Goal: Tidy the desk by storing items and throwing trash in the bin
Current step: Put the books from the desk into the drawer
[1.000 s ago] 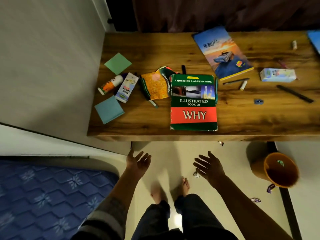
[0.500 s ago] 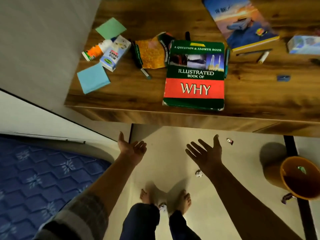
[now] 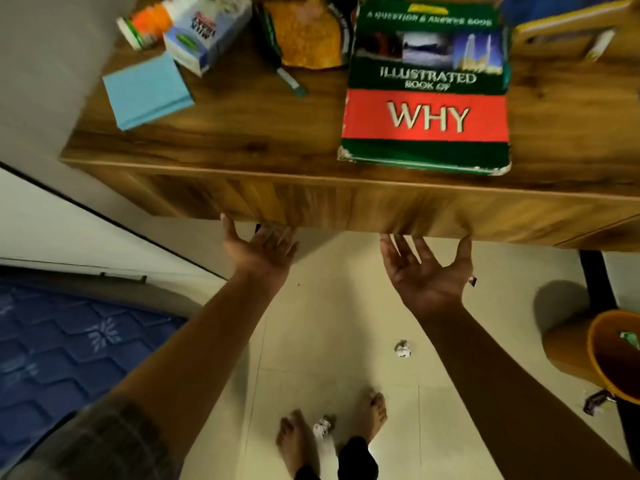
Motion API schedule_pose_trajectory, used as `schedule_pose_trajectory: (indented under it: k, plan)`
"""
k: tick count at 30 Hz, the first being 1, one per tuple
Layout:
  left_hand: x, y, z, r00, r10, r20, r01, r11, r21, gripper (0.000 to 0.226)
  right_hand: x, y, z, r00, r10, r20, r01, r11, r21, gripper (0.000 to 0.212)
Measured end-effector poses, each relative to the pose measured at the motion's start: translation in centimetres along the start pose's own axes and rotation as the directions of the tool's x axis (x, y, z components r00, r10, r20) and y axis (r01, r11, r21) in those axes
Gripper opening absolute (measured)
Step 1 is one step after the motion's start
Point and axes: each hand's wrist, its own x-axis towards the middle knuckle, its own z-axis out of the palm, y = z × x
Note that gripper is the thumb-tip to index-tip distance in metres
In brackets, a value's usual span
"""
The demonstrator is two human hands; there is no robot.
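A wooden desk [image 3: 242, 133] fills the top of the view, and its front panel [image 3: 346, 206] faces me. My left hand [image 3: 258, 252] and my right hand [image 3: 427, 268] are palm up, with their fingertips at the lower edge of that panel. Neither hand holds anything. On the desk lie a green and red book [image 3: 426, 112], a blue sticky pad [image 3: 147, 90], a small carton [image 3: 204, 32], an orange and white tube [image 3: 149, 26], a yellow wrapper [image 3: 306, 32] and a pen [image 3: 289, 81]. An orange bin [image 3: 613, 358] stands on the floor at the right.
Crumpled paper balls lie on the tiled floor, one [image 3: 402, 349] between my arms and one [image 3: 322, 426] between my bare feet. Small wrappers [image 3: 597, 401] lie by the bin. A blue mattress [image 3: 69, 358] is at the lower left, a wall at the left.
I have leaned closer to the desk. Both hands rose from mid-air below the desk to the lower edge of its front panel, palms turned up.
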Motion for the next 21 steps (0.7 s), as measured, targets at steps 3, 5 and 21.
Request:
schedule_pose_trajectory:
  k: [3,5,21]
  plan:
    - [0.5,-0.1,-0.3,0.991,0.025,0.135,-0.011,0.994,-0.106,0.1,0.6,0.4,-0.4,0.998,-0.011,0.064,0.01,1.0,0.027,0.09]
    - [1.0,-0.2,-0.8,0.978,0.019,0.206,0.008,0.992,-0.126,0.102,1.2,0.6,-0.6,0.995,-0.027,0.091,0.024,0.999,0.036,0.091]
    - [-1.2,-2.3,-3.7,0.981,0.089,0.175,-0.103,0.992,0.072,0.084,-0.3,3.0,-1.9,0.994,-0.11,-0.004,0.11,0.992,-0.06,0.103]
